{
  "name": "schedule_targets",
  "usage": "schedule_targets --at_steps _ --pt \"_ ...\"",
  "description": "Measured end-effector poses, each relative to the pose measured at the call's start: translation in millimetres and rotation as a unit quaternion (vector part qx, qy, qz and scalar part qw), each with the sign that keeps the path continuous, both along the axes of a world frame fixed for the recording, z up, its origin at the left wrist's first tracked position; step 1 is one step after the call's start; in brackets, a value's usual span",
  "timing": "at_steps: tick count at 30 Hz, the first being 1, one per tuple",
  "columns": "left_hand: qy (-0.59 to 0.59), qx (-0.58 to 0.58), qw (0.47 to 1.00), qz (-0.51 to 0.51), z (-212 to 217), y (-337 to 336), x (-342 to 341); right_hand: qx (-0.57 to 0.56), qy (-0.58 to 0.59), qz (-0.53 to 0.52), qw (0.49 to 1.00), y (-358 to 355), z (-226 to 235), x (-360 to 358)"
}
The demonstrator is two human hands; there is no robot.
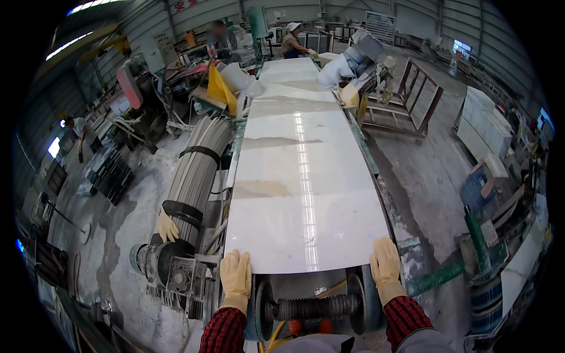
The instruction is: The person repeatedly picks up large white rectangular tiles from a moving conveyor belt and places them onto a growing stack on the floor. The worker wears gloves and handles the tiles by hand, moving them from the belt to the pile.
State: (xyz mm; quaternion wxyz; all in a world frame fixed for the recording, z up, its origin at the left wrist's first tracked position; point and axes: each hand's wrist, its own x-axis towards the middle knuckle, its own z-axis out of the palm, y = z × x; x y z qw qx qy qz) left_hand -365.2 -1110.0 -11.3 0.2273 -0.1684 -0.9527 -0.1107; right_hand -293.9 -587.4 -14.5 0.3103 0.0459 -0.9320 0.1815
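A glossy white stone surface (312, 226) with grey-brown veins runs away from me along a conveyor; whether it is one slab or several end to end I cannot tell. My left hand (235, 279), in a cream rubber glove, lies at its near left corner with fingers stretched forward. At the near right corner my right hand (385, 267), gloved alike, rests along the edge, fingers extended. The undersides of both hands are hidden. Between my wrists sits the conveyor's end roller (312, 307), a ribbed shaft between round discs.
Left of the conveyor are a gear motor (179, 276), a loose cream glove (167, 226) and a strapped bundle of long strips (197, 170). A rusty metal frame (406, 100) and a green pipe (438, 277) stand right. A person in a white hat (292, 42) works beyond the far end.
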Motion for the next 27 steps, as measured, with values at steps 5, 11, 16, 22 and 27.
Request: schedule_targets --at_steps 5,11,16,22,27 --pt "0.009 -0.004 1.0 -0.003 1.4 0.3 2.7 0.008 0.008 -0.002 1.0 0.2 -3.3 1.3" --pt "0.003 -0.003 1.0 -0.005 1.4 -0.8 4.1 0.026 0.01 -0.004 1.0 0.7 -5.0 3.6" --pt "-0.017 -0.009 1.0 0.003 0.2 -1.6 7.0 0.012 -0.011 -0.013 1.0 -1.6 -1.5 5.7" --pt "-0.018 -0.01 1.0 0.008 -0.8 -1.5 10.6 0.005 -0.01 -0.015 1.0 -3.7 3.2 7.8" --pt "-0.02 -0.012 1.0 0.007 -3.4 -3.3 13.1 0.001 -0.023 -0.013 1.0 -4.0 4.3 11.5"
